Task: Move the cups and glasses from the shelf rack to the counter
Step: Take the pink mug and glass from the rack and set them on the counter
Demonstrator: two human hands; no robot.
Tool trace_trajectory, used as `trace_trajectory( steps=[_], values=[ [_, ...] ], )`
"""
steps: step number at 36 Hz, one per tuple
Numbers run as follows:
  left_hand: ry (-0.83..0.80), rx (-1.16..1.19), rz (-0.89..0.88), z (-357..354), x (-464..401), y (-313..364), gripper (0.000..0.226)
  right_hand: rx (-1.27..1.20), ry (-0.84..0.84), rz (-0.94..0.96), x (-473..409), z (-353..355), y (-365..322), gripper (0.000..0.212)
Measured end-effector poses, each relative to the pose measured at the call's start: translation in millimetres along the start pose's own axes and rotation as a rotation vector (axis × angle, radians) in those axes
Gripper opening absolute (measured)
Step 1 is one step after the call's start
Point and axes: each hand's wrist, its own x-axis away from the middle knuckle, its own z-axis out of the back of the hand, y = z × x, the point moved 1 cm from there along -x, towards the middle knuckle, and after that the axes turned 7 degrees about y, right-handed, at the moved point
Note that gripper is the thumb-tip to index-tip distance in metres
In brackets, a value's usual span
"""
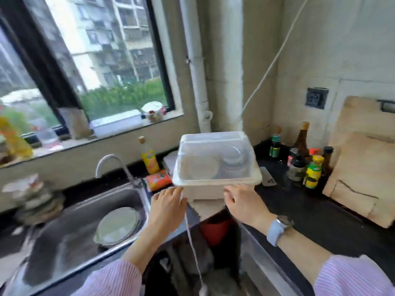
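Reaching two hands (168, 201) (241, 201) toward one lidded dish box (217, 167).

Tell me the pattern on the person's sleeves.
Thin pink and white stripes on both sleeves, seen in the head view.

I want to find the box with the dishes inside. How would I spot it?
Start at the steel sink and go right along the black counter. The white plastic dish box with a cloudy see-through lid sits there, both hands at its front edge. Nearby things are small bottles; it alone is big, boxy and pale.
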Motion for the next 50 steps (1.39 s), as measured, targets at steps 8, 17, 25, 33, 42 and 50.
trace_trajectory(
  steps=[8,17,25,33,42,50],
  values=[
    [0.194,-0.143,0.378,123.2,137.2,-217.7,0.041,-0.191,-0.140,0.371,-0.1,-108.5,-248.9,0.029],
    [0.344,-0.288,0.729,235.0,258.3,-382.7,0.036,-0.351,-0.322,0.677,18.0,-188.5,-479.0,0.029],
    [0.484,-0.317,0.868,299.7,281.2,-513.6,0.030,-0.447,-0.344,0.835,-9.1,-259.8,-639.8,0.028],
    [0.626,-0.219,0.893,364.8,239.0,-648.1,0.031,-0.543,-0.326,0.904,-82.1,-304.1,-788.0,0.029],
    [0.785,-0.045,0.848,417.7,207.9,-765.2,0.030,-0.676,-0.310,0.895,-130.6,-333.9,-911.2,0.030],
    [0.825,0.001,0.759,444.8,164.3,-892.5,0.030,-0.705,-0.226,0.770,-177.9,-365.3,-1003.0,0.046]
  ],
)
